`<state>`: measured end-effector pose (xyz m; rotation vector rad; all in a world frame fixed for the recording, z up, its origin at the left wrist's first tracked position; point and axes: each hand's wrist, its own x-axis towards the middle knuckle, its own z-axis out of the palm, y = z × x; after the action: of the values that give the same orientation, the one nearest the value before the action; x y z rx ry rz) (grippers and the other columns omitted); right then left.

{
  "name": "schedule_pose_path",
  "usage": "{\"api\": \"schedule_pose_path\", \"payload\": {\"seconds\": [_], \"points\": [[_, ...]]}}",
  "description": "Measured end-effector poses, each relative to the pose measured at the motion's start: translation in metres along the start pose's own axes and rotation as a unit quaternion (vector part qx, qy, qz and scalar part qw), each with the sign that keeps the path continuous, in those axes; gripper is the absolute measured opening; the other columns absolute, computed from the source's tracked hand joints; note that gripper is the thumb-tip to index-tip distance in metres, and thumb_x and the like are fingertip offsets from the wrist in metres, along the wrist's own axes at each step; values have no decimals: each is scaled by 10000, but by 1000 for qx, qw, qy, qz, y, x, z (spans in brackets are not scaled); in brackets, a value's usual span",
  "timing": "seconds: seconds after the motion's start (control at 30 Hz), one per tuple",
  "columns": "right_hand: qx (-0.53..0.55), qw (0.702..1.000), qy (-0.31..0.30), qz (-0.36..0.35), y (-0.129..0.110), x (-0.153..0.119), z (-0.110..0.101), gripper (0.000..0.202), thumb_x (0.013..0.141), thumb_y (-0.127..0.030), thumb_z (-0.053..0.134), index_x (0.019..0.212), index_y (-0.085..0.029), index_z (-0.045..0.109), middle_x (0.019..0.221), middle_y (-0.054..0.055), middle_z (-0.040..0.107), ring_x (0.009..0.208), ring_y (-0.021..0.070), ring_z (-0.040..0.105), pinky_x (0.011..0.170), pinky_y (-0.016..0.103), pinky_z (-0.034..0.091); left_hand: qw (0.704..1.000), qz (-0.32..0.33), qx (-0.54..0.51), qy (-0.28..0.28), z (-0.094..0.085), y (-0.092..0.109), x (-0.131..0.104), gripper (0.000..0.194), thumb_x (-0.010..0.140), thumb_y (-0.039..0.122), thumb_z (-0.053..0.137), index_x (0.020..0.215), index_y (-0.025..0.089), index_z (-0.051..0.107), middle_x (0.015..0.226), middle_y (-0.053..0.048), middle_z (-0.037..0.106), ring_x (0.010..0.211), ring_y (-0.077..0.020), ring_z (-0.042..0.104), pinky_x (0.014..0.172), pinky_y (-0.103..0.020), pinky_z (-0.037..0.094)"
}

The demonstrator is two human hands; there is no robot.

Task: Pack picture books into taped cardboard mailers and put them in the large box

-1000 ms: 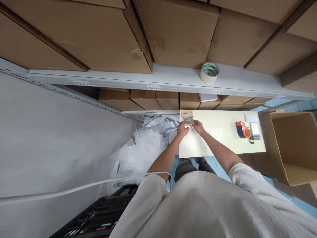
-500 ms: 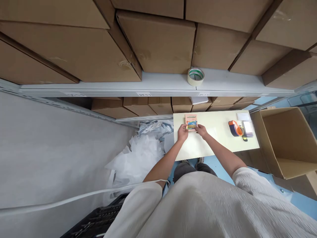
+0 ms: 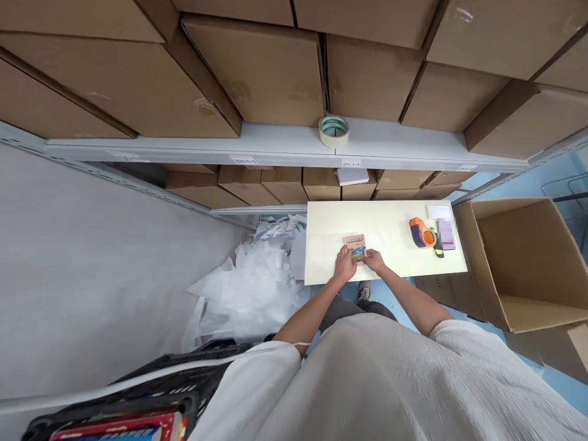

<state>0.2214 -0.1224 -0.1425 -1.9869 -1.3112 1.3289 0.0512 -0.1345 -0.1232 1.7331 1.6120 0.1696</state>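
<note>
Left-hand grip (image 3: 345, 266) and right-hand grip (image 3: 375, 261) closed on pink booklet (image 3: 354, 241), red-and-blue printed item (image 3: 119, 431) inside black crate (image 3: 184, 405)

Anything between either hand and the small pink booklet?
Nothing visible: the left hand and right hand both touch the pink booklet, at its lower left and lower right. The orange tape dispenser sits apart, to the right on the pale tabletop.

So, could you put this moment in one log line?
left hand: holds booklet; right hand: holds booklet; place: over table; on table: dispenser; shelf: tape roll
</note>
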Motion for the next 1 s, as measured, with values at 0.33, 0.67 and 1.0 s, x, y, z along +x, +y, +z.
{"api": "schedule_pose_path", "payload": {"seconds": [0.33, 0.67, 1.0], "points": [[-135, 985, 100, 46, 36, 4, -48, 436, 847, -247, 639, 1271, -174, 708, 1257, 151, 700, 1161, 296, 668, 1056, 417, 537, 994, -37, 97, -36, 25, 13, -11, 609, 943, 212, 587, 1550, 243, 556, 1772, -134, 328, 1605, -361, 332, 1243, -525, 417], [-97, 986, 91, 98, 43, 28, -68, 209, 739, -331, 731, 888, -250, 608, 930, 42, 657, 908, 255, 646, 841, 365, 531, 994, -24, 96, -45, 32, 2, -8, 696, 916, 226, 634, 1601, 260, 511, 1796, -134, 277, 1623, -394, 296, 1258, -553, 395], [-62, 997, -30, -42, -7, 17, -1, 219, 758, -239, 658, 977, -245, 647, 820, -29, 685, 774, 188, 650, 745, 287, 503, 998, 46, -28, -30, 31, -31, -5, 735, 871, 105, 557, 1598, 205, 523, 1754, -127, 394, 1633, -326, 349, 1309, -524, 387]]}}
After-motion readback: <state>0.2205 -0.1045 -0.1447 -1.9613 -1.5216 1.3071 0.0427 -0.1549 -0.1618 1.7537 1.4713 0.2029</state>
